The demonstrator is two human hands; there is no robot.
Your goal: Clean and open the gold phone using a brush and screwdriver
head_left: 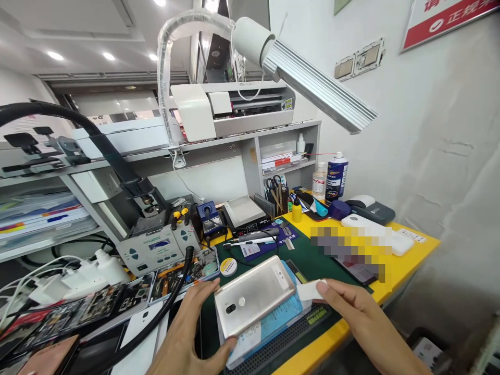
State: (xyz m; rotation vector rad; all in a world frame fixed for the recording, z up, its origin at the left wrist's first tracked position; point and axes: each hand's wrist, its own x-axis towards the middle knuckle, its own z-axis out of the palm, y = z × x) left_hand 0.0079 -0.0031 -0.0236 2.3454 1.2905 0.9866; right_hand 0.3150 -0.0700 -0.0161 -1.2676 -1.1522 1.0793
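A gold smartphone (255,297) lies back side up, camera and round fingerprint sensor toward the left. My left hand (191,328) grips its left end, thumb at the near corner and fingers at the far corner. In my right hand (351,307), a thin white card (310,290) is pinched between thumb and fingers, its tip close to the phone's right end; whether it touches is unclear. Under the phone is a light blue and white pad or packet (273,325), resting on a dark perforated mat (265,350). The green work mat (308,260) extends beneath.
Behind the phone are a round white-lidded tin (228,267) and a soldering station (211,221). A black hose (172,307) curves past my left hand, by a tray of small parts (211,263). On the right lie a dark phone (355,268) and white device (398,240). A lamp (320,83) hangs above.
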